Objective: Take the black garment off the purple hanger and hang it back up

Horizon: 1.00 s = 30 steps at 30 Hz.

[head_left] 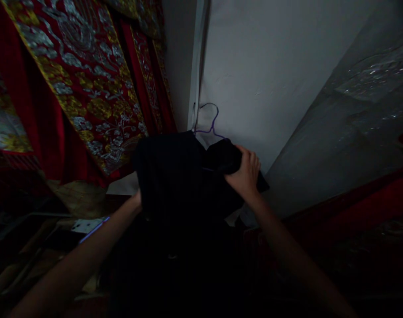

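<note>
A black garment (175,176) is draped over a thin purple wire hanger (213,128), whose hook sticks up against the pale wall. My right hand (246,172) grips the garment near its collar and shoulder, fingers wrapped over the cloth. On the other side my left hand (139,198) is tucked behind or inside the garment; only the wrist edge shows and its fingers are hidden. The lower part of the cloth merges into the darkness, so its full shape cannot be made out.
Red embroidered cloth (98,101) with gold and silver patterns hangs at the left. A pale wall (271,53) stands ahead, with a narrow vertical strip (196,66). Clear plastic sheeting (347,132) hangs at the right. Dim clutter, including a phone-like thing (92,229), lies lower left.
</note>
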Each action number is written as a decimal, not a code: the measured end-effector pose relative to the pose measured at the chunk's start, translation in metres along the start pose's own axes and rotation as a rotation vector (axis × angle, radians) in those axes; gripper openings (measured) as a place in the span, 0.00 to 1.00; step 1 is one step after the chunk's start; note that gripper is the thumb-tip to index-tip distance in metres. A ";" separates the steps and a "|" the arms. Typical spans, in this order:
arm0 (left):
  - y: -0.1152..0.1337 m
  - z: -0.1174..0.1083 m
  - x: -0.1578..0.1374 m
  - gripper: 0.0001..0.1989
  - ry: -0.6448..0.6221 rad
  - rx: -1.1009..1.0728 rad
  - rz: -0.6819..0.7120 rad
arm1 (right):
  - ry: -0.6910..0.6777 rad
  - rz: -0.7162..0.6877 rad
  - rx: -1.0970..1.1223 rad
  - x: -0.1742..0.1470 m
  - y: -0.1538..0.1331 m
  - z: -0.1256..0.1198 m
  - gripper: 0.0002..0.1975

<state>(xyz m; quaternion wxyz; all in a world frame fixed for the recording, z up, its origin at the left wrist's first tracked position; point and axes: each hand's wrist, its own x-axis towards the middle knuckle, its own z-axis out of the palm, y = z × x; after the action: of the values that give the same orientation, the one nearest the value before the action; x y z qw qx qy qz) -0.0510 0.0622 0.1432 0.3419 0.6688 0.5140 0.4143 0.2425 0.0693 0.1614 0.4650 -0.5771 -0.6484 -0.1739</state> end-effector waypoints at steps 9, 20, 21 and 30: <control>-0.059 0.016 -0.036 0.30 0.248 -0.620 -0.200 | -0.103 -0.152 0.065 0.036 -0.028 -0.002 0.44; -0.070 0.050 -0.104 0.14 0.242 -0.905 -0.708 | -0.513 0.585 0.722 -0.108 -0.064 0.083 0.18; -0.070 0.051 -0.107 0.13 0.227 -0.916 -0.727 | -0.573 0.599 0.730 -0.111 -0.068 0.092 0.19; -0.069 0.037 -0.107 0.25 0.198 -0.848 -0.621 | -0.743 0.800 0.818 -0.146 -0.064 0.054 0.25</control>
<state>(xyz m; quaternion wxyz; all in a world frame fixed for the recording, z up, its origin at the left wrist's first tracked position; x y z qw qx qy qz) -0.0591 -0.0265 0.0453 0.6386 0.2461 0.5048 0.5262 0.1480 0.0071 0.0364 0.4206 -0.5717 -0.5153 0.4804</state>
